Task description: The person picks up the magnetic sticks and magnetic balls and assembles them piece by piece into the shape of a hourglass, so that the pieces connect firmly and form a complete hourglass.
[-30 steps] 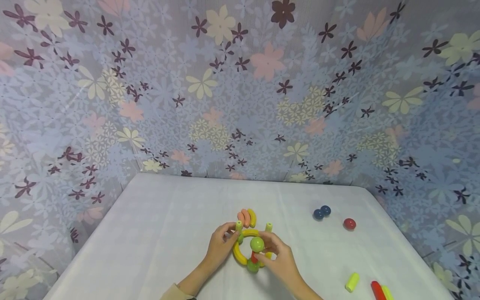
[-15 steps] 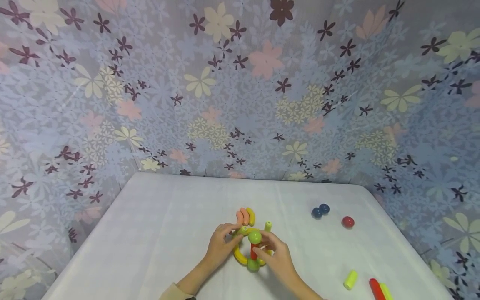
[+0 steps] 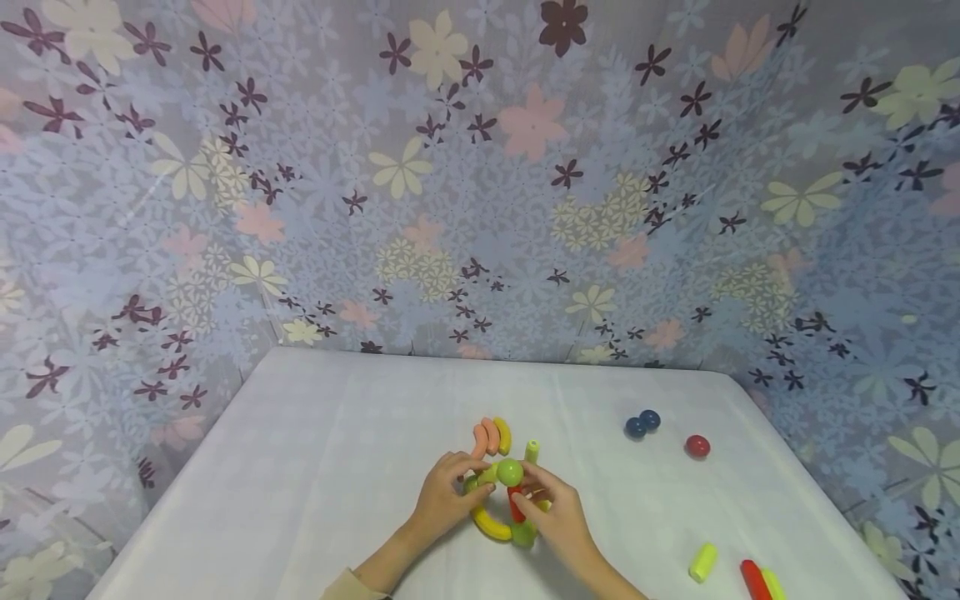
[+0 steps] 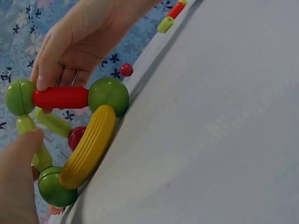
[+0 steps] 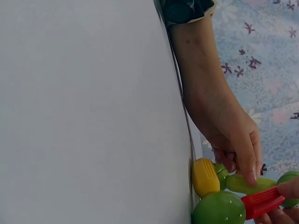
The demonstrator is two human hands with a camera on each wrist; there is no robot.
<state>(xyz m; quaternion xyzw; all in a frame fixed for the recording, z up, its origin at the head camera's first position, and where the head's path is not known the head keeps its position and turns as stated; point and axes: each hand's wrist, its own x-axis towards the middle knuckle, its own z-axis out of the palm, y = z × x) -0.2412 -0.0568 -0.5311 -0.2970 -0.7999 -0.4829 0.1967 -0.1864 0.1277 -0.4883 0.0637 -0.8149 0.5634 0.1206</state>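
On the table (image 3: 315, 467), unmarked toy rods (image 3: 517, 504)

Bare hands; left forearm (image 3: 390, 560) wears tan cuff (image 3: 348, 585).

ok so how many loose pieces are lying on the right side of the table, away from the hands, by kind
balls: 3 (two blue balls, one red ball)
straight sticks: 3 (yellow-green stick, red stick, yellow stick cut by the frame edge)
total: 6
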